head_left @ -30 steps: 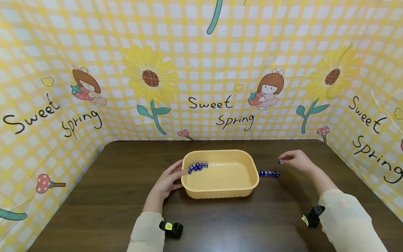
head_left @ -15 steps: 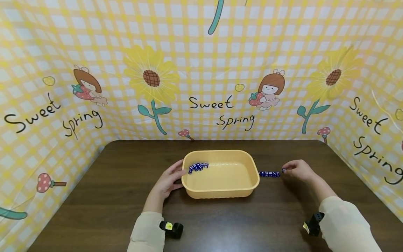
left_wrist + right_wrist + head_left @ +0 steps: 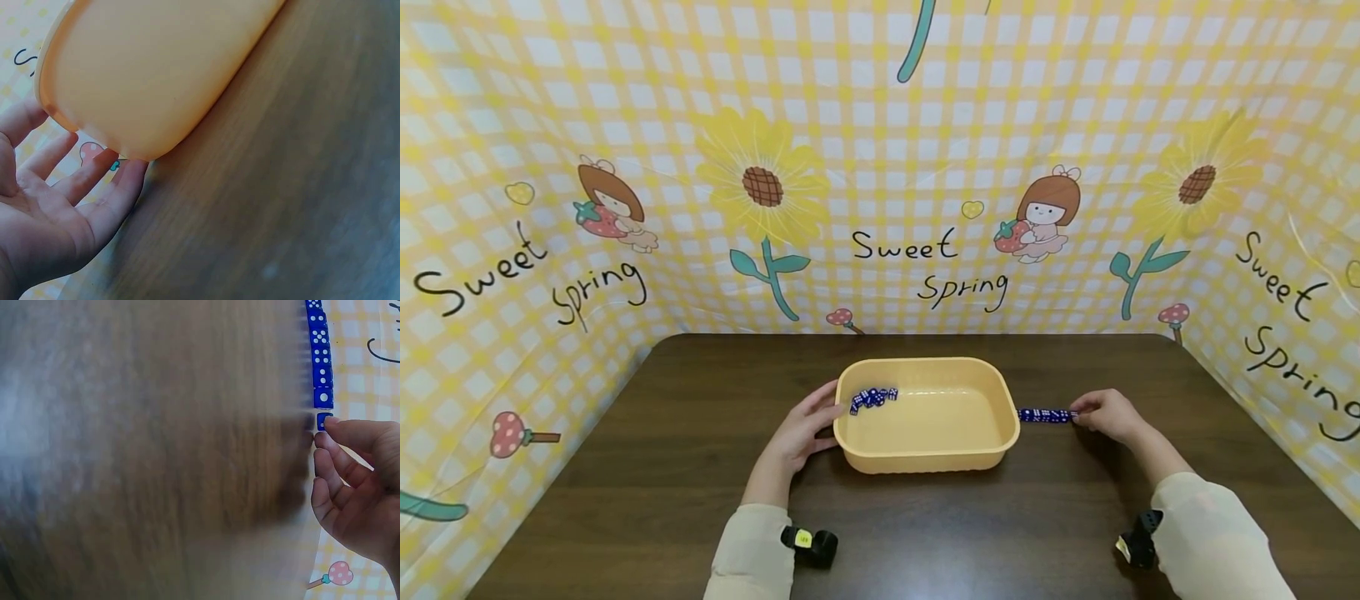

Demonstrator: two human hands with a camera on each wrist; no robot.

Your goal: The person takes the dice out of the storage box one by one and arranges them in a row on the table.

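A pale yellow plastic tub [image 3: 925, 454] stands on the table, with several blue dice [image 3: 872, 398] at the left end inside it. My left hand [image 3: 805, 425] grips the tub's left end: one digit reaches over the rim, while other fingertips [image 3: 103, 159] touch the outer wall. Right of the tub runs a straight row of blue dice [image 3: 1041, 415] with white pips. Between thumb and forefinger, my right hand [image 3: 1108, 414] pinches a single blue die [image 3: 324, 421] in line with the row's right end; a small gap separates them in the right wrist view.
The dark wooden table [image 3: 917, 533] ends at the back against a yellow checked cloth [image 3: 880, 167], which also lines both sides. Black wrist cameras [image 3: 811, 546] sit on the sleeves. The tub's right wall is close to the row's left end.
The right hand has come down and towards the front with its die, from above and behind the row to the row's right end. The left hand and the tub have stayed in place.
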